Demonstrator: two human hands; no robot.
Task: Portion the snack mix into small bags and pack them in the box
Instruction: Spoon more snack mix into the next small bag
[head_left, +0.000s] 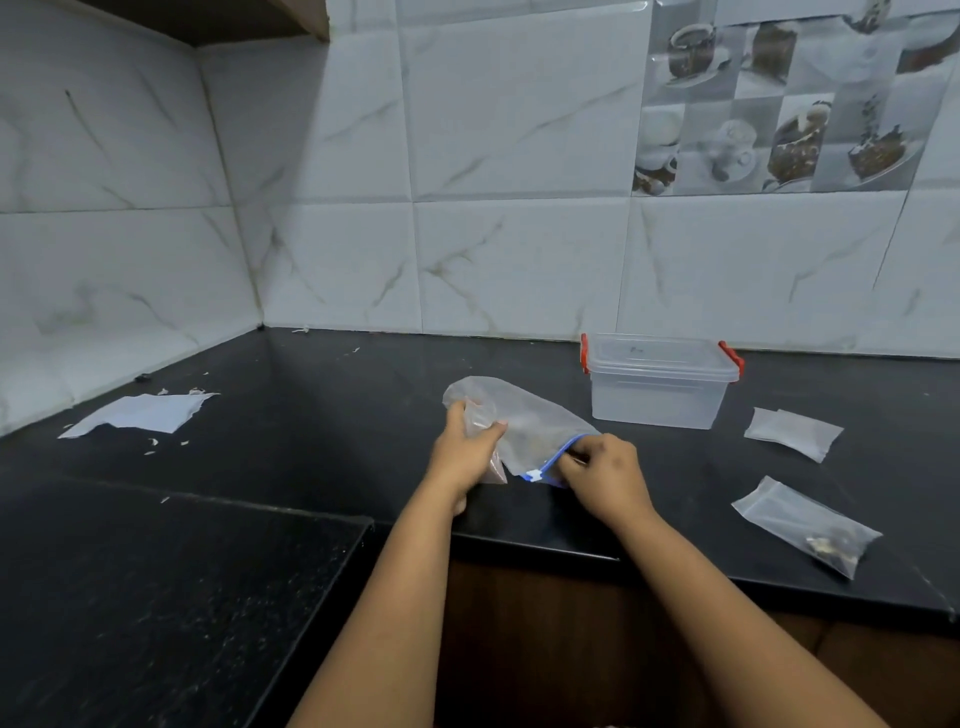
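Head view: zip bag (524, 421) held between both hands (465, 457).

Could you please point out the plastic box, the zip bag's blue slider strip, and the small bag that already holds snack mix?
plastic box (655, 400): head view, front wall.
blue slider strip (558, 457): head view, mid strip.
small filled bag (800, 519): head view, clear middle.

My body, as seen from the head camera: two forearms, bare from the lower frame edge to the wrists, no sleeve showing on either; my left hand (464, 457) and my right hand (605, 475), both bare, no glove; nails short on the visible fingers and thumb
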